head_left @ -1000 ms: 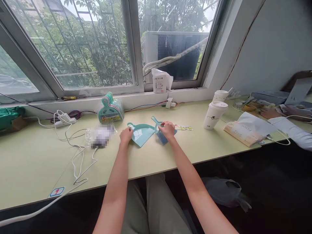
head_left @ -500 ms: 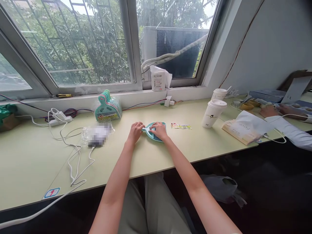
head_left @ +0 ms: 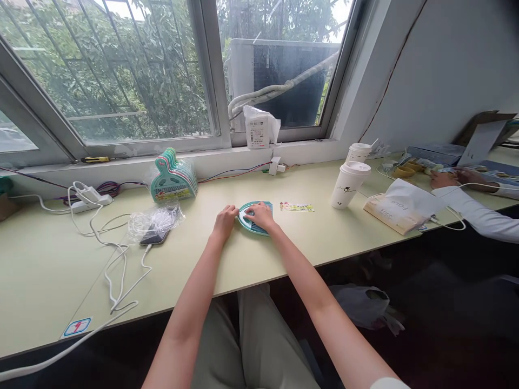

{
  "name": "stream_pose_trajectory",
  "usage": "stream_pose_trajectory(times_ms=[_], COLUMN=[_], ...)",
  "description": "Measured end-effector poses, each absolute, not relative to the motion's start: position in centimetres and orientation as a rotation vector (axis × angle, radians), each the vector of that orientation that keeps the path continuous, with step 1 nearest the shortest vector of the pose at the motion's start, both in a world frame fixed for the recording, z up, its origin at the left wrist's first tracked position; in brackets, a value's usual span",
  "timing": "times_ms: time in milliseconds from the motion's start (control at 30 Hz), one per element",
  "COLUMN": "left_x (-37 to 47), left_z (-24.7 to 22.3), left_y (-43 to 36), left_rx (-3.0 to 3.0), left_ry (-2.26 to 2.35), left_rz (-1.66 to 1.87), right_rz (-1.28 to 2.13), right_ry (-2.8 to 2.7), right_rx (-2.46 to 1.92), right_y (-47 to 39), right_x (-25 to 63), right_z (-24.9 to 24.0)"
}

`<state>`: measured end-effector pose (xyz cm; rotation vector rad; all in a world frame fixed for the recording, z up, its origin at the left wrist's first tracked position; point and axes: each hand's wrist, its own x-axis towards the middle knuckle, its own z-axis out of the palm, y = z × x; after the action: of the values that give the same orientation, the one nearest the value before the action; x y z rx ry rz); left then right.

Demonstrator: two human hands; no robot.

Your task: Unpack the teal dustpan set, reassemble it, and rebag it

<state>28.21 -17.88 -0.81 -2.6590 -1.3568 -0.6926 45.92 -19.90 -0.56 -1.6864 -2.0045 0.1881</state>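
A teal paddle-shaped board (head_left: 254, 229), flat with a rounded edge and a slotted grid, lies on the table under my hands. My left hand (head_left: 225, 220) is closed around its narrow handle end, mostly covering it. My right hand (head_left: 261, 215) rests on the board's upper face, thumb and fingers apart, hiding part of the grid. Just to the right lies a printed label strip (head_left: 297, 207). Farther left, a stack of similar teal and pink boards (head_left: 174, 178) stands upright in clear plastic, a label strip across its front.
Crumpled clear plastic (head_left: 164, 219) lies over a phone (head_left: 152, 236) with white cables (head_left: 119, 270). Paper cups (head_left: 349, 186) and a tissue pack (head_left: 399, 208) stand right. A power strip (head_left: 91, 203) lies left. Another person's sleeve (head_left: 470, 210) enters at right.
My left hand now covers the handle that showed between my hands before. My right hand stays on the board. The whole view has shifted slightly.
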Motion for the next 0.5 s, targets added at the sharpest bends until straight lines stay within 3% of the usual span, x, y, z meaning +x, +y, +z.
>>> stream_pose_trajectory(times_ms=[200, 333, 500], left_x=[28.6, 30.0, 30.2], left_z=[-1.1, -1.3, -1.1], left_y=[-17.5, -18.0, -18.6], left_rx=[-2.382, -2.535, -2.295], left_ry=[-1.849, -1.999, -2.172], left_rz=[-1.363, -1.073, -0.913], right_rz=[0.147, 0.155, -0.02], right_ry=[-1.697, -1.595, -1.22], right_rx=[-1.744, -1.788, -1.96], right_y=[-19.8, -19.7, -19.8], right_x=[45.4, 45.8, 49.0], right_z=[-0.4, 0.0, 0.5])
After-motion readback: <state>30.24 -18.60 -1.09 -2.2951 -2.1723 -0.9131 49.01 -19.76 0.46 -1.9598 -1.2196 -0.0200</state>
